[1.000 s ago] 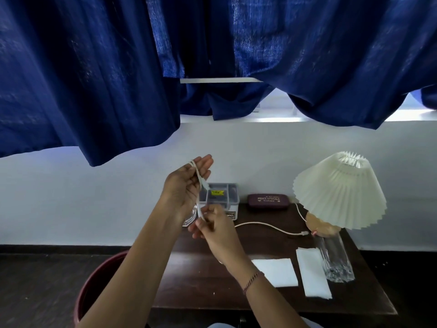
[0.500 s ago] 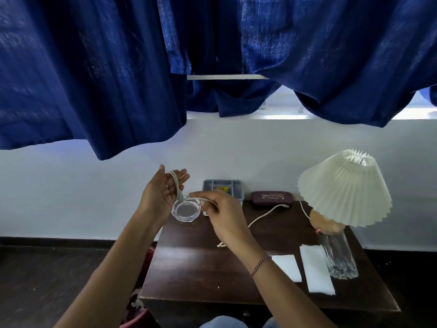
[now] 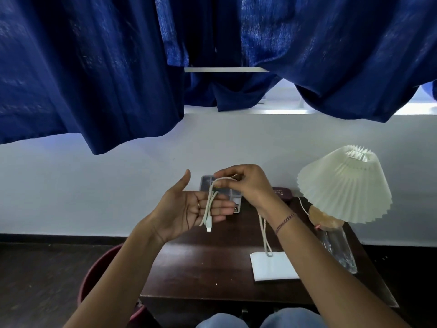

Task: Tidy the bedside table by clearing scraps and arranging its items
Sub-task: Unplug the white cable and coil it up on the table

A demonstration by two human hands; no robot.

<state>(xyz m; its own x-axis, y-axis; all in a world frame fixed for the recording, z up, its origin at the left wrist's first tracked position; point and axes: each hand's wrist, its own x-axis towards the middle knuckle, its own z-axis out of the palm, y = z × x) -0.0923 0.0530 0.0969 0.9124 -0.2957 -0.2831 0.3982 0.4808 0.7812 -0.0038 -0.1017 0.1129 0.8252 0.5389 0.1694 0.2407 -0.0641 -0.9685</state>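
Note:
A white charging cable [image 3: 208, 209] is looped over the fingers of my left hand [image 3: 189, 210], which is held palm up with fingers spread; its plug hangs below the palm. My right hand [image 3: 246, 183] pinches the cable above the left fingers. A long loop of the same cable [image 3: 264, 235] hangs under my right wrist down to a white paper sheet [image 3: 274, 266] on the dark wooden bedside table [image 3: 201, 268]. Both hands hover over the table's back left part.
A grey compartment box [image 3: 234, 200] and a maroon glasses case [image 3: 281, 192] stand at the back edge. A pleated cream lamp [image 3: 343, 183] and a clear glass [image 3: 338, 249] occupy the right side. A maroon bin [image 3: 99, 275] sits on the floor left of the table. Blue curtains [image 3: 118, 67] hang above.
My right hand has risen and carried the cable over the left fingers, adding a loop. My left hand has opened palm up. The trailing cable has lifted off the table and hangs.

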